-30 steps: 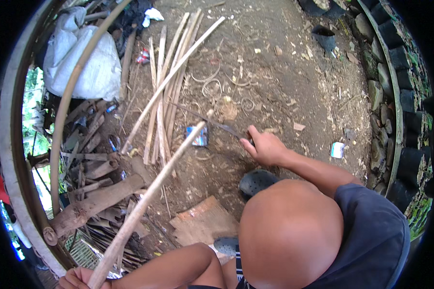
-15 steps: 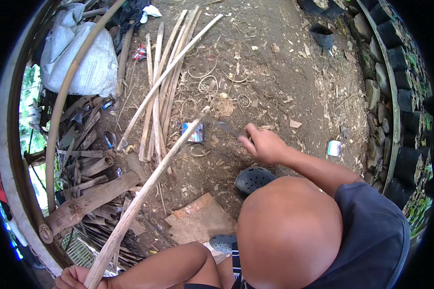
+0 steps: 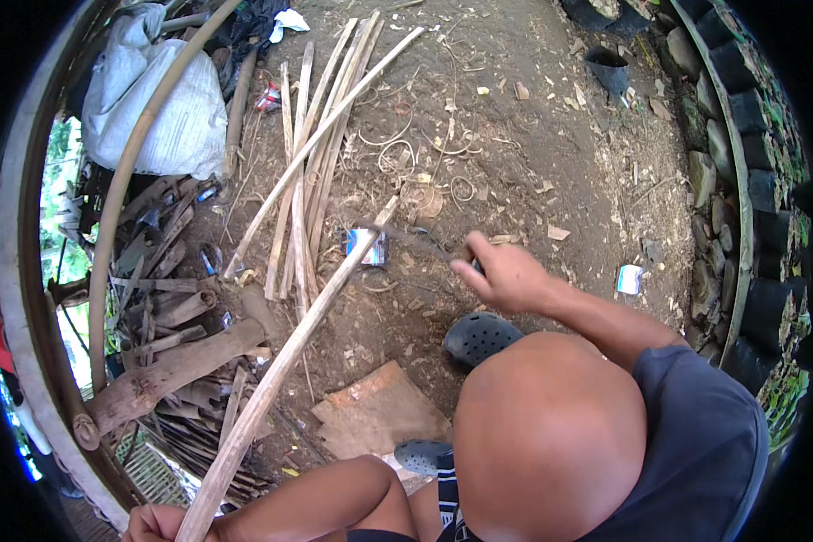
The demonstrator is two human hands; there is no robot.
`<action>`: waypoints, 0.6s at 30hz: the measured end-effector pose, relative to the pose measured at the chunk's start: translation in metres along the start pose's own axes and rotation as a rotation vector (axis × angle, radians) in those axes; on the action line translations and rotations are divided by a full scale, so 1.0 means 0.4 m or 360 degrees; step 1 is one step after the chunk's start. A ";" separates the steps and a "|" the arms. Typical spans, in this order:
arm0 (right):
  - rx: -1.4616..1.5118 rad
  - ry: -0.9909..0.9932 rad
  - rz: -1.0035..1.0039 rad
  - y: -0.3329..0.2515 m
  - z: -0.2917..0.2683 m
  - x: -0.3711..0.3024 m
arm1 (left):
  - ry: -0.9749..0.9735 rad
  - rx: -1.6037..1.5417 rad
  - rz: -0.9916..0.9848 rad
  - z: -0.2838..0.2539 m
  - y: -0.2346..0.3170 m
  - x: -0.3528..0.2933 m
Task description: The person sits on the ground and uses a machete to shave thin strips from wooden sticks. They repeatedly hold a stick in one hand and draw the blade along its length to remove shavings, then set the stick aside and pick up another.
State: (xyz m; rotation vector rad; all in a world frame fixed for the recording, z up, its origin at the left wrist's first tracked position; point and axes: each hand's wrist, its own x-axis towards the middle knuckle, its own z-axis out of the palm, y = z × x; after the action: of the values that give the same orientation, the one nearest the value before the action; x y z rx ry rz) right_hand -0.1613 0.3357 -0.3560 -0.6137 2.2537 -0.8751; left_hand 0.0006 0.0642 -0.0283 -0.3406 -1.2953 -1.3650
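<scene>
Head camera, looking straight down on a person seated on bare brown dirt strewn with wood chips and curled shavings.

The left hand (image 3: 154, 522), at the bottom left edge, is closed in a fist around the near end of a long pale bamboo pole (image 3: 280, 370). The pole runs up and to the right across the ground, and its far tip lies near the middle of the picture, just beside a small blue and white can (image 3: 367, 246) lying on the dirt.

The right hand (image 3: 506, 275) is stretched forward at centre right, fingers wrapped around the handle of a dark, thin blade (image 3: 406, 237). The blade points left toward the pole's far tip; it is blurred, so whether it touches the pole cannot be told.

Just below the right hand, a dark perforated rubber clog (image 3: 481, 336) sits on the ground. A second clog (image 3: 422, 454) shows lower down, beside a flat piece of brown cardboard (image 3: 375, 411).

Above the pole, a loose bundle of split pale bamboo strips (image 3: 312, 172) lies fanned out on the dirt. A white woven sack (image 3: 167, 108) sits at the upper left. Rough grey timber offcuts (image 3: 167, 361) are piled at the left. A second small can (image 3: 630, 279) stands well apart to the right, near a curved row of black planter bags (image 3: 759, 190).
</scene>
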 end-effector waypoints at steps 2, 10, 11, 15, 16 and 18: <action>0.0049 -0.0249 -0.0004 -0.006 0.004 0.004 | -0.0046 -0.0168 0.0070 -0.003 0.001 -0.005; 0.0096 -0.0074 0.0008 -0.049 -0.012 -0.014 | 0.0061 0.0180 -0.0004 0.020 0.001 -0.004; 0.0127 -0.0110 -0.0076 -0.051 -0.013 -0.009 | 0.0103 0.0217 0.0007 0.022 -0.003 0.003; 0.0166 -0.0067 -0.0135 -0.057 -0.005 0.042 | 0.0012 0.0265 -0.0044 0.006 -0.026 0.042; 0.0123 -0.0033 -0.0062 -0.058 -0.003 0.057 | -0.0037 0.0179 -0.0066 0.001 -0.027 0.047; 0.0162 0.0044 -0.0048 -0.060 0.004 0.072 | -0.0130 -0.0002 -0.0111 -0.009 -0.025 0.050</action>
State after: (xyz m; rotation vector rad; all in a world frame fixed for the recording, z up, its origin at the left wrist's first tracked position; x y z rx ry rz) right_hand -0.1754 0.3015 -0.3508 -0.5939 2.2142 -1.0122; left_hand -0.0119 0.0484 -0.0181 -0.3578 -1.3851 -1.4231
